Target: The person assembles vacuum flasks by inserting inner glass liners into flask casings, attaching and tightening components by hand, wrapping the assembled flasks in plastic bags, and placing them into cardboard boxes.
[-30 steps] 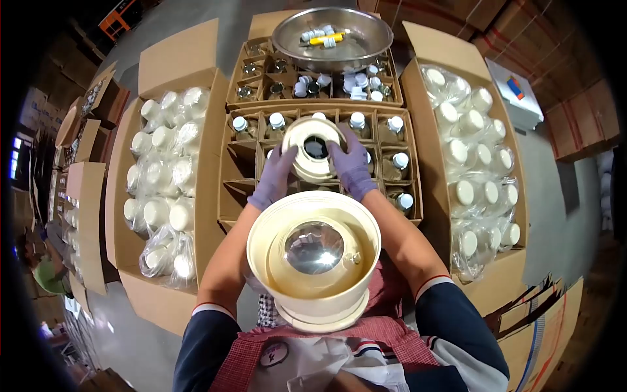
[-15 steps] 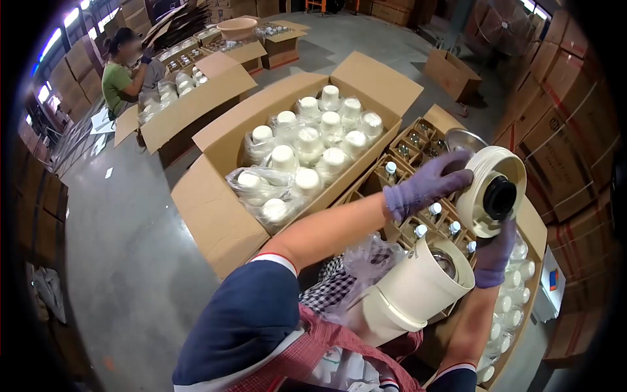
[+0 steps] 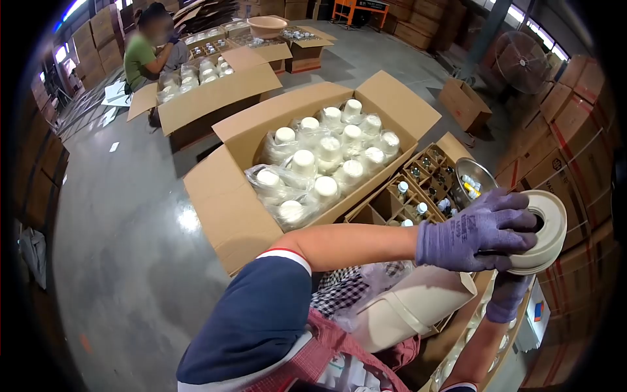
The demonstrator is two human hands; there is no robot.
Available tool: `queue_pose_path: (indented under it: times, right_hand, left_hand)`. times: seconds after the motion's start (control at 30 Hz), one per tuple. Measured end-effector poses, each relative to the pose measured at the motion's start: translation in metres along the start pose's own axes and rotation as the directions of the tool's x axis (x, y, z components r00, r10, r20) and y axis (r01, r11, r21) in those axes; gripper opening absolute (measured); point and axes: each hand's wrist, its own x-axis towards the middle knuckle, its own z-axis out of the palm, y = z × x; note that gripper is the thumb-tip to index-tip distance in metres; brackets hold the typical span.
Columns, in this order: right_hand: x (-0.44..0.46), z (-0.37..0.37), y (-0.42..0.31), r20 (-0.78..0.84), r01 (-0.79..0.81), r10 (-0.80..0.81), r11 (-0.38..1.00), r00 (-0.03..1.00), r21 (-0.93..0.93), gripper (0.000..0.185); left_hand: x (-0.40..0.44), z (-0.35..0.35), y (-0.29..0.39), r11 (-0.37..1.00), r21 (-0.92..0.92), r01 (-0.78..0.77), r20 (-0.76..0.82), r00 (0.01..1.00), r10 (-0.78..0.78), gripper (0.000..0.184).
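Note:
My left hand (image 3: 480, 232), in a purple glove, lies against a round cream plastic lid (image 3: 548, 232) with a hole in its middle. Its fingers reach over the lid's near face and the hole. From below, my right hand (image 3: 509, 297), also gloved, supports the same lid; its fingertips are hidden behind the lid and my left hand. A cream cylindrical container (image 3: 418, 297) lies tilted against my lap, below my left forearm. My left hand covers part of the view of its upper end.
A large open carton (image 3: 225, 202) holds bagged cream cups (image 3: 304, 161). Beside it, a divided box (image 3: 375, 212) contains bottles with pale caps. A metal bowl (image 3: 480, 171) with small items sits behind my left hand. A co-worker (image 3: 140, 55) sits near further cartons; a fan (image 3: 522, 62) stands far right.
The lid has turned, so its black inner part no longer shows, and it has moved lower right. My left hand has shifted from its edge across its face. The view has swung slightly left.

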Motion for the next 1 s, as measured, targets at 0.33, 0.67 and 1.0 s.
queue_pose_path:
  times: [0.33, 0.67, 1.0]
  right_hand:
    - [0.004, -0.028, 0.039, 0.055, 0.315, -0.465, 0.505, 0.883, -0.804, 0.064]
    - [-0.001, -0.028, 0.043, 0.043, 0.309, -0.492, 0.474, 0.87, -0.824, 0.062]
    - [-0.006, -0.031, 0.043, 0.03, 0.301, -0.511, 0.458, 0.859, -0.836, 0.06]
  left_hand:
    - [0.001, 0.028, 0.012, 0.998, -0.001, -0.063, -0.025, 0.998, 0.063, 0.065]
    - [-0.019, 0.05, -0.003, 0.987, 0.123, -0.102, 0.087, 0.992, 0.091, 0.089]
    - [-0.015, 0.056, -0.002, 1.0, -0.026, 0.003, 0.051, 0.999, -0.002, 0.085]
